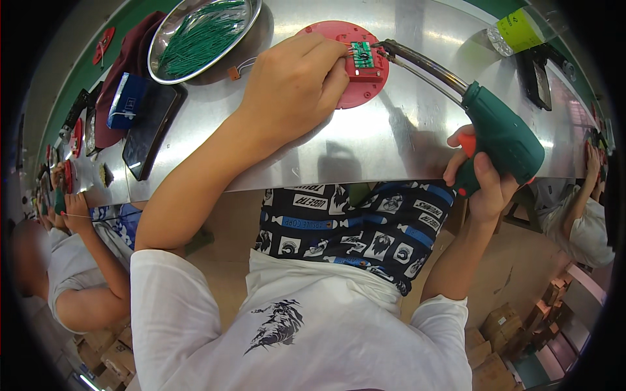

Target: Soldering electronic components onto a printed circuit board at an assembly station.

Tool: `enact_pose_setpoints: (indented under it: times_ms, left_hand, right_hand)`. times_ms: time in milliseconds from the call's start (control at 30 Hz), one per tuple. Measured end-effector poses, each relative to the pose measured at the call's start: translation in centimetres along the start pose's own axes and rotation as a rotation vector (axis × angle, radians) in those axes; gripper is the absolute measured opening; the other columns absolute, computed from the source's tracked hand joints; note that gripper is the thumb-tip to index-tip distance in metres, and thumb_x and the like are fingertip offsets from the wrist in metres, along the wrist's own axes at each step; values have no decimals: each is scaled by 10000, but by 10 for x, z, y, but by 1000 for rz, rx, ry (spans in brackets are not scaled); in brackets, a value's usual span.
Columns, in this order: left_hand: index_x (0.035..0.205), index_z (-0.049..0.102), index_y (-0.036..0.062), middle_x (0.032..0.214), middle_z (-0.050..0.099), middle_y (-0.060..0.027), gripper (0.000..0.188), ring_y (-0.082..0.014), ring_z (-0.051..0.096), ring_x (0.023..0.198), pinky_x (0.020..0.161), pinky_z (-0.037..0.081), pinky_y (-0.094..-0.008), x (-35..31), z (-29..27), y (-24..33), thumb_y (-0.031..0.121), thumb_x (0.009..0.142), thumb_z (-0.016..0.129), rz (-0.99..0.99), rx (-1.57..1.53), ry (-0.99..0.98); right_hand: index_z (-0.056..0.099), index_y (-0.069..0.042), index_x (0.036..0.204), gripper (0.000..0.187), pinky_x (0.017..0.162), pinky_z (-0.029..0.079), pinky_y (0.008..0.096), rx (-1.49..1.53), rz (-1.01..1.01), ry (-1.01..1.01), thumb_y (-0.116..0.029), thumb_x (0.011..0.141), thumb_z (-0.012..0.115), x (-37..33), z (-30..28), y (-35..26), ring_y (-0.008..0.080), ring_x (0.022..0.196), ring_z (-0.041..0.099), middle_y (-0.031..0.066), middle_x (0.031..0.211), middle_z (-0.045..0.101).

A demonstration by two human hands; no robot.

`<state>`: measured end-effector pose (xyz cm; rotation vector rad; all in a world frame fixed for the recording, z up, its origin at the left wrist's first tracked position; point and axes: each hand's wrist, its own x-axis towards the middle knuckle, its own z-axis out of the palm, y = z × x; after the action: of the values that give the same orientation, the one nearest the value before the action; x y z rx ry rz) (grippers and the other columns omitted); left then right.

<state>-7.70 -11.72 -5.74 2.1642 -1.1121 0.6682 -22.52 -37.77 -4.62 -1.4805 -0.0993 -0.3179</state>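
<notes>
My right hand (486,182) is wrapped round the grip of a green soldering gun (505,133) with an orange trigger. Its long metal tip reaches left to the edge of a small green circuit board (362,56). The board sits in a round red plastic housing (357,98) on the metal table. My left hand (293,85) rests over the housing's left side. Its fingers are pinched on a thin wire at the board's left edge, partly hidden by the fingers.
A steel bowl (156,70) of green wires stands at the back left, with a small orange part (234,73) beside it. Further left lie a dark phone (151,130) and a blue box (128,101). A bottle (518,32) lies back right. Co-workers sit on both sides.
</notes>
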Motion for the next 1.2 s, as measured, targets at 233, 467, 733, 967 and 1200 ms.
enact_pose_setpoints:
  times_ms: [233,467,733,967,1200]
  left_hand:
    - [960,714,10,876,671,-130,152,-262,655,701,641,530,-331,6,-11,8,-12,813,683,41,47,98]
    - [927,719,11,842,674,-109,123,-243,664,706,628,532,-318,3,-11,6,10,804,721,12,-18,88]
    - [914,719,10,838,682,-106,146,-260,672,712,632,544,-323,0,-6,2,11,768,714,16,6,7]
    - [902,718,9,835,682,-106,135,-259,674,710,631,546,-323,-1,-7,3,18,768,714,8,1,12]
    - [895,717,11,843,685,-110,135,-265,677,725,656,551,-331,-2,-6,2,19,761,713,15,15,11]
  right_hand:
    - [551,77,1254,420,484,495,305,79,12,18,-36,860,643,-4,-2,6,237,721,646,205,1096,649]
    - [445,84,1341,527,468,459,270,-50,-25,-13,-140,898,622,-3,-2,7,205,532,578,240,1019,616]
    - [548,70,1249,413,499,490,300,71,57,2,13,848,631,-2,-2,3,213,689,619,215,1028,647]
    - [551,73,1230,395,491,493,302,31,88,-47,-5,851,629,1,-3,-2,208,694,609,200,982,638]
    - [446,114,1319,528,419,461,282,-31,17,25,-157,890,593,2,-2,8,222,523,574,239,978,607]
